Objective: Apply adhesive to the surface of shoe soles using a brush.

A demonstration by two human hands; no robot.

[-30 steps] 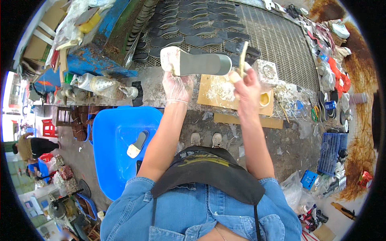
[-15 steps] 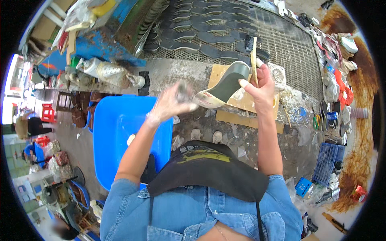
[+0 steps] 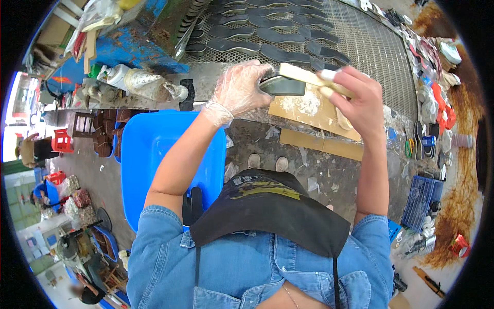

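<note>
My left hand (image 3: 241, 87), in a clear plastic glove, is closed around one end of a dark grey-green shoe sole (image 3: 288, 87). The sole is turned edge-on above the bench, its other end pointing right. My right hand (image 3: 356, 95) pinches the pale handle of a brush (image 3: 303, 75). The brush's far end lies over the sole's upper side, close to my left fingers. Its bristles are mostly hidden there, so I cannot tell whether they touch the sole. A sheet of cardboard (image 3: 329, 114) with white smears lies below both hands.
Rows of dark soles (image 3: 280, 36) lie on a metal mesh belt (image 3: 368, 46) beyond the bench. A blue plastic tub (image 3: 146, 170) stands at my left, with dark soles inside. White bottles (image 3: 141, 82) stand at the back left. A blue crate (image 3: 418, 206) is at the right.
My left hand has moved up and right and now grips the sole, which was beside my right hand before. The brush has tipped from upright to nearly level over the sole.
</note>
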